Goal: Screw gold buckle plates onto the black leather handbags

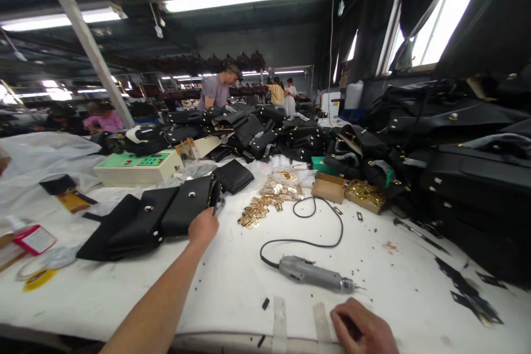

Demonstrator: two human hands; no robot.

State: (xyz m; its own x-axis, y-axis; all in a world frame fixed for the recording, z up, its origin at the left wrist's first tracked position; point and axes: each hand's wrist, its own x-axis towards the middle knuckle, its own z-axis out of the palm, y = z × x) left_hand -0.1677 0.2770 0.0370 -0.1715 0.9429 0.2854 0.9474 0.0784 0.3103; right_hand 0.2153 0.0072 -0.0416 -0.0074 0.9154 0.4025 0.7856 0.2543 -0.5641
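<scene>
My left hand (203,228) is closed on the right-hand edge of a black bag (186,204) that lies flat on the white table. More black bag pieces (139,221) overlap it on the left, and another black piece (233,176) lies just behind. Near the front edge of the table rests my right hand (365,329), its fingers curled in; whatever they may hold is hidden. Just beyond it lies a grey electric screwdriver (313,274), bit pointing right, its black cord looping back. Gold metal plates (255,213) are heaped to the right of my left hand.
A cardboard box (327,187) and a box of gold hardware (365,194) stand behind the cord. On the left are a machine with a green panel (133,168), a red bottle (35,239) and yellow tape (39,279). Black bags (265,133) pile up behind; several people work farther back.
</scene>
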